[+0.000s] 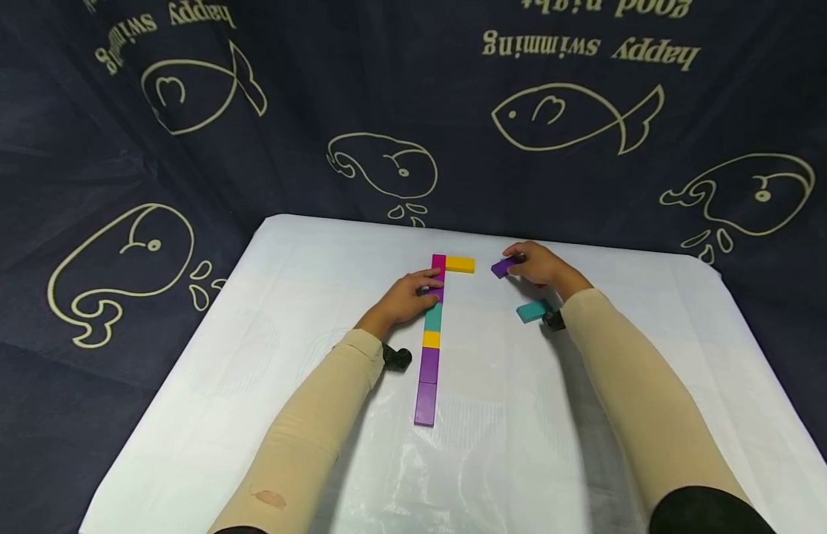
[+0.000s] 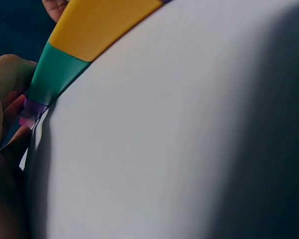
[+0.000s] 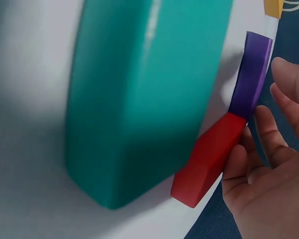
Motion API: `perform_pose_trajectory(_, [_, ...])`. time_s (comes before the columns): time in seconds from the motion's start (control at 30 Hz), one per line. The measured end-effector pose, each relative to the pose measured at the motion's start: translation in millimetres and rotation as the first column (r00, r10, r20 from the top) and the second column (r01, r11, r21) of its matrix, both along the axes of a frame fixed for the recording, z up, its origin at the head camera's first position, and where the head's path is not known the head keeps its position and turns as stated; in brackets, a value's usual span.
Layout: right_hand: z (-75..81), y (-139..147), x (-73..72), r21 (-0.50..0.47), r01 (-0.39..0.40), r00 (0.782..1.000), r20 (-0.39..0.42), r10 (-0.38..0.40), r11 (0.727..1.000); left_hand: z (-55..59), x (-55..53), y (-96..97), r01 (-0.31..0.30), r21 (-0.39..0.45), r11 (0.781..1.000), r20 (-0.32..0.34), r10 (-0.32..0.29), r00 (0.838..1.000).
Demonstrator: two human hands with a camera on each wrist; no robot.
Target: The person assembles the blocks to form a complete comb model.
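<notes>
A straight row of flat blocks runs down the table: a magenta block (image 1: 439,261), a purple one partly under fingers, a teal block (image 1: 433,317), a yellow block (image 1: 431,340) and two purple blocks (image 1: 429,365). My left hand (image 1: 403,298) lies at the row's left side, its fingertips touching the magenta and purple pieces. Farther right, my right hand (image 1: 543,265) is beside a loose purple block (image 3: 253,72), fingers close along its far side. A red block (image 3: 209,162) meets that purple block's end, against my right fingers; the head view mostly hides it.
A yellow block (image 1: 460,265) juts right from the magenta end of the row. Below my right wrist lies a loose teal block (image 1: 532,311). Behind the white table (image 1: 493,460) hangs a dark cloth (image 1: 453,81) with fish and whale drawings.
</notes>
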State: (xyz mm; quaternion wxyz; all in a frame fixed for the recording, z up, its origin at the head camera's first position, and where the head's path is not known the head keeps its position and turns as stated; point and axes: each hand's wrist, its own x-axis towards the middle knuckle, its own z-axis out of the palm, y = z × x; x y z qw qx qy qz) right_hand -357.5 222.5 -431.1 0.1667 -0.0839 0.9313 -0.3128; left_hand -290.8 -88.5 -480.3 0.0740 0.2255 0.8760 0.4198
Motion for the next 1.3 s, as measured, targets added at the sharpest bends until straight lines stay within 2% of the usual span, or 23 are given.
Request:
perform_pose_trajectory(0.33, [-4.3, -1, 2.9, 0.034, -0.097, 0.990, -0.100, 0.100, 0.995, -0.1, 0.5, 1.2, 0.010, 0.015, 1.000, -0.027, -0.010, 1.000])
perform_pose_trajectory(0.73, [-14.6, -6, 2.8, 0.052, -0.077, 0.979, -0.186, 0.085, 0.996, 1.3, 2.3, 1.7, 0.003, 0.009, 1.000, -0.002, -0.003, 1.000])
perform_pose_trajectory(0.9, [-17.9, -7, 3.1, 0.051, -0.054, 0.980, -0.188, 0.063, 0.997, 1.3, 2.5, 1.8, -0.002, -0.008, 1.000, 0.007, 0.002, 1.000])
perform_pose_trajectory(1.0, [-17.5, -9, 5.0, 0.046, -0.040, 0.982, -0.180, 0.048, 0.998, 1.1, 2.4, 1.9, -0.003, -0.014, 1.000, 0.007, 0.003, 1.000])
perform_pose_trajectory(1.3, [-7.2, -16, 10.0, -0.013, -0.078, 0.973, -0.218, 0.074, 0.997, 1.2, 0.3, 1.5, -0.001, -0.001, 1.000, 0.007, 0.001, 1.000])
